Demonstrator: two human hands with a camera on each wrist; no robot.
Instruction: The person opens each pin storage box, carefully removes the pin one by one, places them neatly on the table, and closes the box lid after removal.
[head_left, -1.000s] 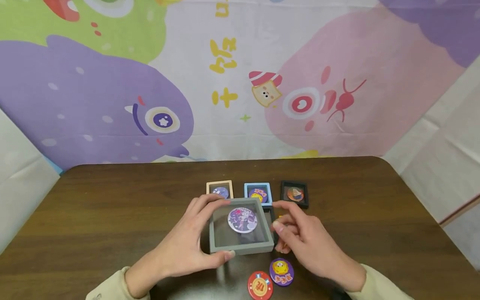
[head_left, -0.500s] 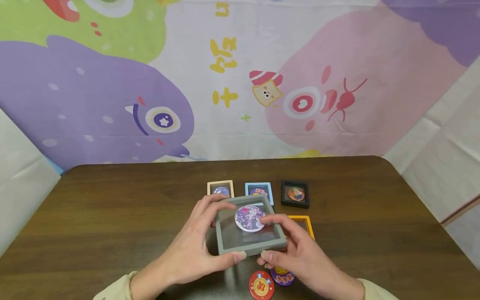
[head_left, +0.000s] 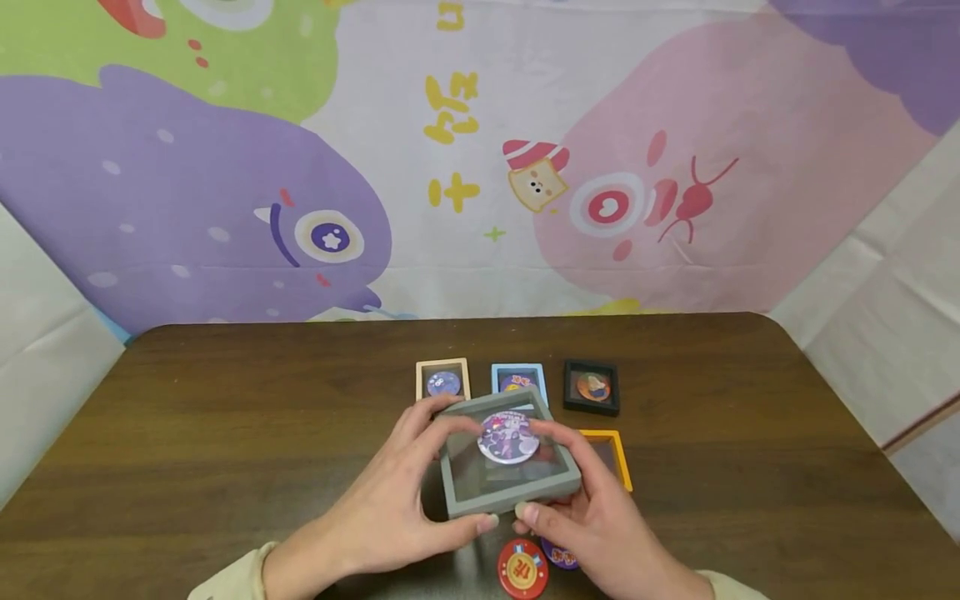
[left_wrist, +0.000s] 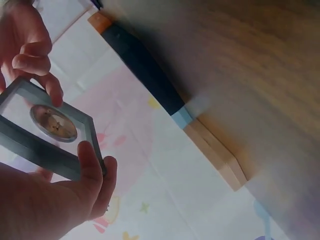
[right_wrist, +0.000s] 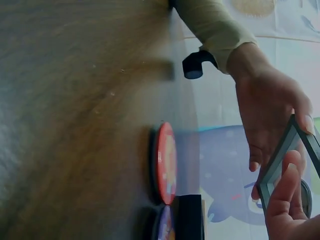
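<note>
Above the table, both hands hold a grey square display frame (head_left: 513, 498). A round purple badge (head_left: 508, 437) with a cartoon figure sits inside its clear film. My left hand (head_left: 393, 500) grips the left side, thumb on the front edge and index fingertip over the film by the badge. With my right hand (head_left: 596, 517) I pinch the right front corner, thumb at the edge, index fingertip at the badge's right rim. In the left wrist view the badge (left_wrist: 53, 123) shows tilted within the frame. The right wrist view shows fingers on both faces of the frame (right_wrist: 277, 162).
Behind the hands stand a beige frame (head_left: 442, 362), a light blue frame (head_left: 517, 367) and a black frame (head_left: 592, 407), each with a round badge. A yellow frame (head_left: 622, 467) is partly behind the right hand. A red badge (head_left: 522, 570) and a partly covered purple badge (head_left: 559, 555) lie in front.
The right hand, apart from the grey frame one second ago, has come onto its right side. The frame has shifted right and tilted slightly. The left index finger has moved over the film.
</note>
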